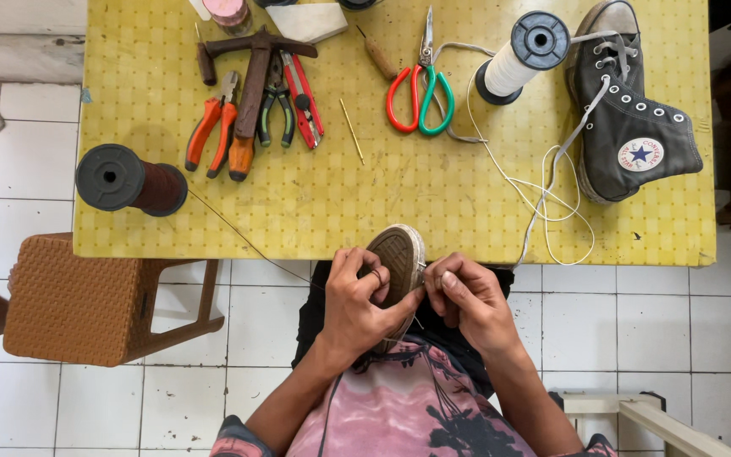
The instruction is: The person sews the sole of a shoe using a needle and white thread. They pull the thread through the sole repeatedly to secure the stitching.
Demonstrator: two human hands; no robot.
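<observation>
Head view, lap edge: below the near edge of the yellow table (315, 211), I see a shoe (399, 254) held sole-up over my lap, its toe touching the table's rim.
Left hand (357, 300): wrapped around the shoe's left side, fingers curled over the sole, thumb across its lower part; wrist bent inward, forearm rising from the lower left.
Right hand (465, 298): closed in a narrow pinch at the shoe's right edge; whether a needle sits in the pinch I cannot tell. Forearm comes up from the lower right.
Thread: a thin dark thread (239, 235) runs from the dark spool (129, 179) at the table's left edge down toward my hands.
Table, far side: pliers (213, 131), a hammer (251, 85), red and green scissors (420, 93), a white spool (518, 55) with loose white cord (552, 211), and a dark high-top sneaker (628, 118) lying on its side.
Floor: a brown stool (78, 296) on white tiles to my left.
Risk, my judgement: the pinch sits close to the left thumb, so a slip at the rubber edge could prick it.
Risk, thread: the slack line crosses the table edge and could snag, or drag the spool off.
</observation>
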